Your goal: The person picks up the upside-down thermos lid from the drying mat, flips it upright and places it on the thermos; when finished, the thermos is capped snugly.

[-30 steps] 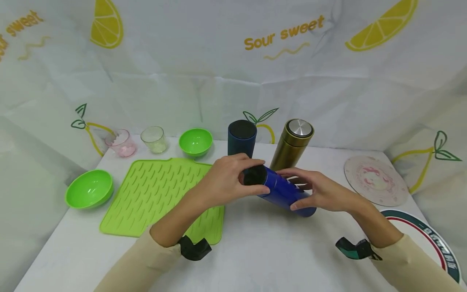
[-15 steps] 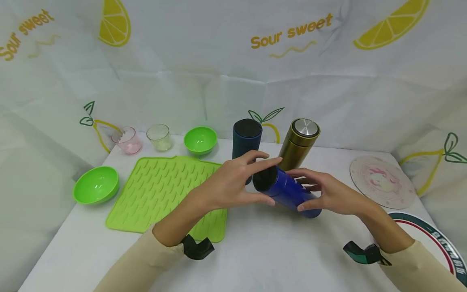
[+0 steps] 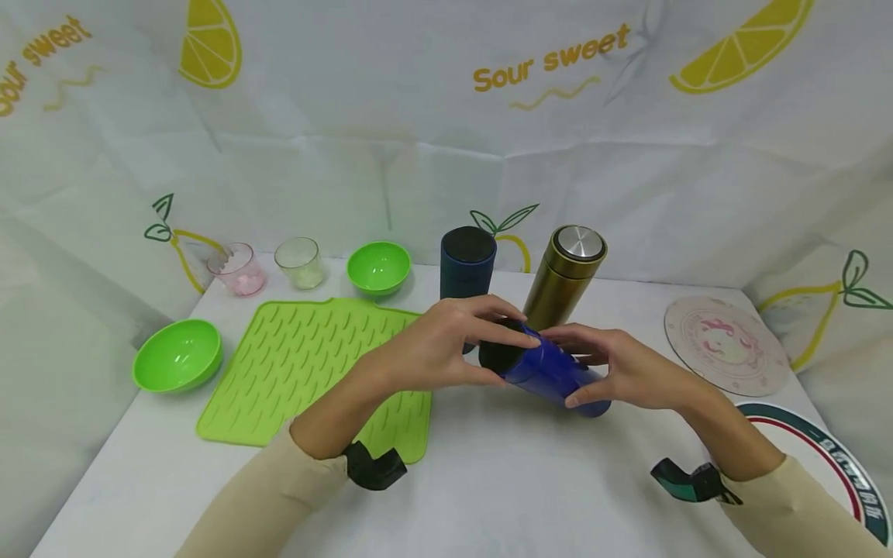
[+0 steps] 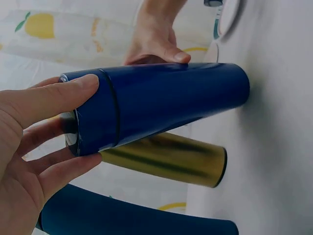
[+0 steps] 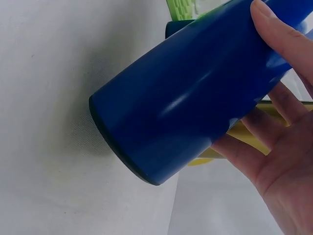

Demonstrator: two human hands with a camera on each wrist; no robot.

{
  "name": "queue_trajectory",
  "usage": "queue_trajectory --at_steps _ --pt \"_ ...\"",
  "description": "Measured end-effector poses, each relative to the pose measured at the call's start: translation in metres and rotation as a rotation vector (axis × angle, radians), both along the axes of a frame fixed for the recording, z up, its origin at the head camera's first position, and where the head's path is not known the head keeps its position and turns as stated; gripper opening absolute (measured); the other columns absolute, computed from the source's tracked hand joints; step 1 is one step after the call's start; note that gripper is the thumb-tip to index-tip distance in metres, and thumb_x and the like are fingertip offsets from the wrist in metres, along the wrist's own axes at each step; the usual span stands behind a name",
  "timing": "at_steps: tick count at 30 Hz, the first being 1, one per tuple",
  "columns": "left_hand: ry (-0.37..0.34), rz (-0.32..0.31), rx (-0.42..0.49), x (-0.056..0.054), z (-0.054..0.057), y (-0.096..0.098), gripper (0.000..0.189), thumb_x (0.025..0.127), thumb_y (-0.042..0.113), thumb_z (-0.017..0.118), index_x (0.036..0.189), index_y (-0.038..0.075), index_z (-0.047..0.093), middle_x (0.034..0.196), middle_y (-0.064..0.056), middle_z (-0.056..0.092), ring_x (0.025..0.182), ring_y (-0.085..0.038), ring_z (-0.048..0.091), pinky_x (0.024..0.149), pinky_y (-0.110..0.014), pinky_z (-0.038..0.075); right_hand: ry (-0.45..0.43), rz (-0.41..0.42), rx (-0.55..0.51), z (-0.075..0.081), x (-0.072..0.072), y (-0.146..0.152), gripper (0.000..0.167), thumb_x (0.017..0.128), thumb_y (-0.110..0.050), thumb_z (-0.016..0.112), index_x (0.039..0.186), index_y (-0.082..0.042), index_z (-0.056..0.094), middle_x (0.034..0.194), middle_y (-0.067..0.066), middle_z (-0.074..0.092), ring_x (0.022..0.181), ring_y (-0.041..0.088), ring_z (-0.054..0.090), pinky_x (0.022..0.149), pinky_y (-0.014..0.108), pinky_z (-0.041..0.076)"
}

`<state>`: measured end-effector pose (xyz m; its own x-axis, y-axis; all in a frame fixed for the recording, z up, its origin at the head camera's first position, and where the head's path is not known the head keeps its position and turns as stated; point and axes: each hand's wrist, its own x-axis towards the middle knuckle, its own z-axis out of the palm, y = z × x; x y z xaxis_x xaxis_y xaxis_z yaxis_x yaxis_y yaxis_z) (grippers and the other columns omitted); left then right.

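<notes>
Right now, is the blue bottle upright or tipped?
Tipped. The blue bottle leans with its base on the table; the left hand grips its cap end, the right hand its body.

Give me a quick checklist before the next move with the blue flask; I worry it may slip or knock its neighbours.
1. Left hand grips the lid end of the blue flask: ok.
2. Right hand holds the flask's body: ok.
3. Base end touching the table: cannot tell.
4. Lid tight or loose: cannot tell.
5. Gold flask upright behind, apart from the blue one: ok.
6. Dark teal flask upright: ok.
</notes>
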<state>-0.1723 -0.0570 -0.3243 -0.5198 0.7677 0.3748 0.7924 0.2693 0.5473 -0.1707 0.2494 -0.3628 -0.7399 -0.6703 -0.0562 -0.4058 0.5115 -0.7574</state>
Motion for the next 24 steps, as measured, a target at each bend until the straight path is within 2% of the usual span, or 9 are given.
queue_trajectory --at_steps 3,6,10,16,18,20,24 --pt "0.014 -0.037 0.013 -0.001 -0.001 0.001 0.050 0.080 0.021 0.088 0.128 0.018 0.073 0.136 -0.006 0.065 0.129 -0.018 0.061 0.106 -0.023 0.052 0.004 -0.014 0.012 -0.002 0.002 0.002 0.078 0.082 -0.027 0.086 0.149 -0.015 0.047 0.149 0.018 0.057 0.133 0.048 0.056 0.099 0.058 0.056" --pt "0.016 -0.051 0.022 -0.002 -0.003 0.002 0.050 0.081 0.017 0.087 0.129 0.017 0.072 0.137 -0.008 0.064 0.130 -0.019 0.060 0.106 -0.023 0.052 0.020 -0.020 0.009 -0.004 0.002 0.003 0.078 0.082 -0.027 0.086 0.149 -0.015 0.047 0.149 0.018 0.056 0.132 0.049 0.057 0.099 0.060 0.056" --pt "0.016 -0.048 0.018 -0.002 -0.003 0.002 0.052 0.081 0.017 0.087 0.130 0.018 0.071 0.139 -0.008 0.063 0.132 -0.019 0.058 0.108 -0.024 0.051 0.041 -0.028 0.006 -0.007 0.003 0.003 0.079 0.082 -0.026 0.086 0.149 -0.015 0.047 0.149 0.018 0.056 0.131 0.048 0.057 0.098 0.060 0.056" --pt "0.026 -0.011 0.011 -0.001 -0.005 0.004 0.059 0.084 0.020 0.085 0.139 0.018 0.064 0.146 -0.008 0.056 0.137 -0.021 0.055 0.108 -0.026 0.051 0.095 -0.062 0.002 -0.011 0.005 0.008 0.080 0.080 -0.024 0.088 0.148 -0.012 0.048 0.148 0.017 0.057 0.129 0.042 0.061 0.096 0.050 0.059" --pt "0.022 0.019 0.005 0.000 -0.005 0.004 0.068 0.084 0.024 0.085 0.146 0.018 0.058 0.149 -0.007 0.053 0.138 -0.020 0.054 0.109 -0.028 0.051 0.120 -0.073 -0.005 -0.013 0.006 0.010 0.079 0.079 -0.022 0.089 0.147 -0.013 0.050 0.146 0.015 0.059 0.129 0.034 0.063 0.095 0.043 0.061" --pt "-0.009 0.054 -0.015 0.002 -0.006 0.001 0.078 0.083 0.030 0.085 0.152 0.019 0.049 0.152 -0.004 0.049 0.141 -0.018 0.052 0.111 -0.031 0.051 0.137 -0.093 -0.020 -0.015 0.007 0.013 0.078 0.078 -0.020 0.089 0.146 -0.014 0.051 0.144 0.009 0.061 0.128 0.017 0.065 0.095 0.034 0.061" --pt "-0.110 0.109 -0.115 0.006 -0.011 -0.011 0.088 0.084 0.043 0.083 0.158 0.028 0.038 0.154 0.003 0.049 0.140 -0.012 0.051 0.111 -0.035 0.051 0.130 -0.180 -0.077 -0.020 0.013 0.025 0.077 0.076 -0.011 0.089 0.144 -0.011 0.052 0.138 -0.016 0.060 0.121 -0.013 0.056 0.094 0.018 0.056"
